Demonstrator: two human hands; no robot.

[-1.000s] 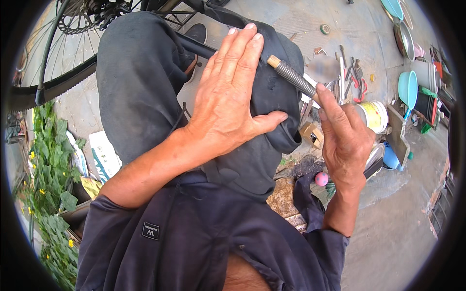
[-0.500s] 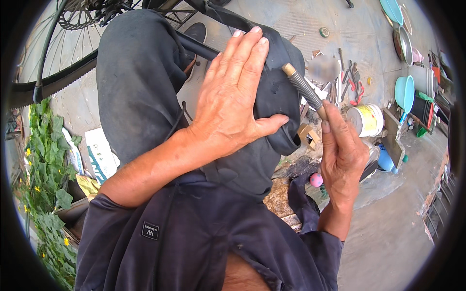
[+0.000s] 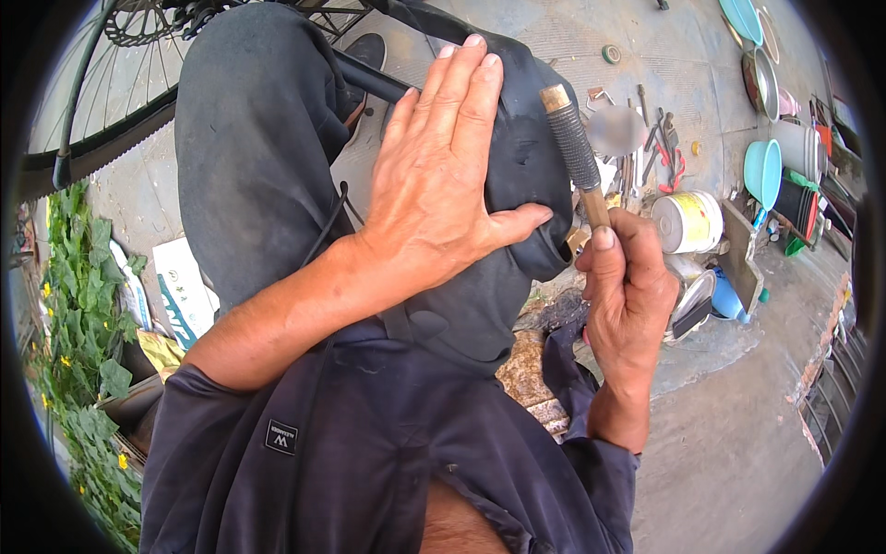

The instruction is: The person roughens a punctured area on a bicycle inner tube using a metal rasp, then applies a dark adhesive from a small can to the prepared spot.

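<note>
My left hand (image 3: 429, 194) lies flat, fingers stretched, pressing on a black rubber tube (image 3: 432, 23) that runs across my right knee in dark trousers (image 3: 521, 157). My right hand (image 3: 628, 286) grips a wooden stick (image 3: 595, 205) wrapped near its top in a grey, ridged coil (image 3: 572, 143), with bare light wood at the tip. The tool is held nearly upright beside the knee, to the right of my left hand. What lies under my left palm is hidden.
A bicycle wheel (image 3: 115, 102) is at upper left, leafy plants (image 3: 88, 305) at left. On the ground at right are scattered tools (image 3: 664, 148), a white bucket (image 3: 685, 222), cyan basins (image 3: 761, 174), a blue container (image 3: 731, 303) and a leaning board (image 3: 743, 258).
My right hand has moved down and slightly left, and the stick has turned more upright, its tip shifting right and up. My left hand stays nearly in place on the tube.
</note>
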